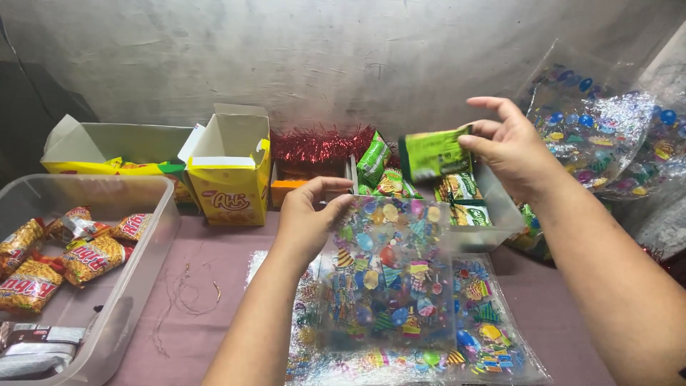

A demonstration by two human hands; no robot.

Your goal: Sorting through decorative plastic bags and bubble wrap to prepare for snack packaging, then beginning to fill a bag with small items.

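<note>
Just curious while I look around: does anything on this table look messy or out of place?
A loose tangle of thin thread lies strewn on the pink tablecloth beside the clear plastic bin. The yellow boxes stand torn open. Otherwise nothing looks spilled.

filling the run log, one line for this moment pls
left hand: holds printed clear bag open | right hand: holds green packet above it
</note>
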